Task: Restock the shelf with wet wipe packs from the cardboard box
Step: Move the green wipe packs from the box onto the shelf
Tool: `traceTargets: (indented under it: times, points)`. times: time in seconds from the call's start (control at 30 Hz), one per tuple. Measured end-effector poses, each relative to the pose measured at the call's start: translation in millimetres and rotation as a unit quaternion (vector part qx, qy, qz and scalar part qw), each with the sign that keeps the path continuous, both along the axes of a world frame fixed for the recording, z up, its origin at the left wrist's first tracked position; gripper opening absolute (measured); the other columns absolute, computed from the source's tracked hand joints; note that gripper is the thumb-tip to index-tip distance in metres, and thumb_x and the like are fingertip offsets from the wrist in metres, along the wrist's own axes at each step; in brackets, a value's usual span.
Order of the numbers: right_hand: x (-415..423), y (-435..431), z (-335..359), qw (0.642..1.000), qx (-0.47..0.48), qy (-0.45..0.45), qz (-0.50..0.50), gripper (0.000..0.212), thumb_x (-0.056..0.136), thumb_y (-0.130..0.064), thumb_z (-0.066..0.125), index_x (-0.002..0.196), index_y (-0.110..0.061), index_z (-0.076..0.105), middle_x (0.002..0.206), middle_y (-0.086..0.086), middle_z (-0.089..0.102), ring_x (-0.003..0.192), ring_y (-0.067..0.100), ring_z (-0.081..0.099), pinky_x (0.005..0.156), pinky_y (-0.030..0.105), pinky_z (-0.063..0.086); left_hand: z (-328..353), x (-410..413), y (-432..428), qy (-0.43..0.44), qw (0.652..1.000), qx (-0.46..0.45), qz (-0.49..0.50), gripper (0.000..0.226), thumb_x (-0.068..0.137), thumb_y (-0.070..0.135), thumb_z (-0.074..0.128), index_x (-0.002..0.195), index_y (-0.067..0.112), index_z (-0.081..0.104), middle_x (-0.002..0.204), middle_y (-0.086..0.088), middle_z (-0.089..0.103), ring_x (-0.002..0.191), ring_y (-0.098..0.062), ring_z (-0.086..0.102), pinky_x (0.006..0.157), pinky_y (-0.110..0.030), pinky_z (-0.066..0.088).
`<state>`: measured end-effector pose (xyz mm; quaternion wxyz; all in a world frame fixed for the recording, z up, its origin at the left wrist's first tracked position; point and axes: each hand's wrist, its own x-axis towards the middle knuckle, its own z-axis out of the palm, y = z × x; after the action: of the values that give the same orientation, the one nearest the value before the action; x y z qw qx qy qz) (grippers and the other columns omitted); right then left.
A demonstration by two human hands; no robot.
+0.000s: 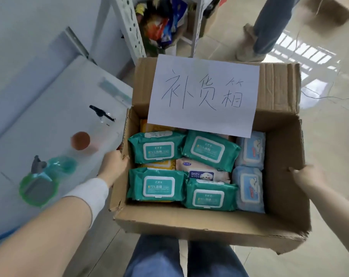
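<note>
Item: cardboard box [189, 222], open-topped, carried between your hands. Your left hand [113, 166] curls over its left wall; your right hand [307, 180] clasps the right wall's edge. Contents:
- four teal wet wipe packs [157, 149], in two rows
- two pale blue packs [249, 148], at right
- one pink "BABY WIPES" pack [203, 170], between the teal rows
- yellow packs [155, 126], underneath

A handwritten paper sign [203, 96] is on the rear flap.

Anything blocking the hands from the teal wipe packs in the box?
Nothing lies over the four teal packs; the cardboard box is open on top. The paper sign overhangs only the far end, hiding part of a yellow pack. Both the left hand and right hand hold the box walls.
</note>
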<state>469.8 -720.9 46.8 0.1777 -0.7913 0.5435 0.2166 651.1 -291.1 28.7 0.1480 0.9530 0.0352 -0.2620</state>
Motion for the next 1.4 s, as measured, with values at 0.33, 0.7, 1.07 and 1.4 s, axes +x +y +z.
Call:
traceTargets:
  times: [0.33, 0.7, 1.07, 1.4]
  points:
    - [19, -19, -43, 0.99, 0.006, 0.005, -0.138, 0.028, 0.092, -0.018, 0.056, 0.078, 0.006, 0.054, 0.084, 0.025, 0.058, 0.093, 0.045, 0.057, 0.066, 0.033, 0.036, -41, 145, -76, 0.011, 0.99, 0.025, -0.138, 0.032, 0.094, 0.02, 0.052, 0.09, -0.011, 0.06, 0.092, -0.029, 0.063, 0.091, -0.038, 0.059, 0.067, -0.031, 0.036]
    - [76, -40, -147, 0.973, 0.018, 0.017, -0.229, 0.035, 0.09, -0.022, 0.058, 0.095, 0.012, 0.064, 0.098, 0.031, 0.065, 0.095, 0.045, 0.059, 0.069, 0.036, 0.04, -135, 241, -141, 0.01, 0.982, 0.036, -0.185, 0.032, 0.093, 0.016, 0.054, 0.079, -0.012, 0.059, 0.08, -0.027, 0.061, 0.081, -0.037, 0.058, 0.066, -0.035, 0.037]
    - [98, -56, -227, 0.968, 0.003, 0.043, -0.248, 0.039, 0.09, -0.023, 0.06, 0.095, 0.015, 0.063, 0.101, 0.035, 0.063, 0.103, 0.048, 0.056, 0.083, 0.043, 0.045, -217, 283, -170, 0.027, 0.975, 0.043, -0.216, 0.034, 0.092, 0.019, 0.055, 0.074, -0.008, 0.062, 0.071, -0.024, 0.062, 0.069, -0.033, 0.058, 0.062, -0.035, 0.042]
    - [98, -61, -244, 0.97, 0.016, 0.05, -0.238, 0.036, 0.09, -0.021, 0.059, 0.098, 0.014, 0.063, 0.105, 0.034, 0.062, 0.106, 0.048, 0.054, 0.083, 0.042, 0.044, -236, 280, -178, 0.041, 0.971, 0.043, -0.229, 0.03, 0.093, 0.015, 0.054, 0.078, -0.009, 0.062, 0.075, -0.025, 0.063, 0.068, -0.029, 0.053, 0.061, -0.032, 0.035]
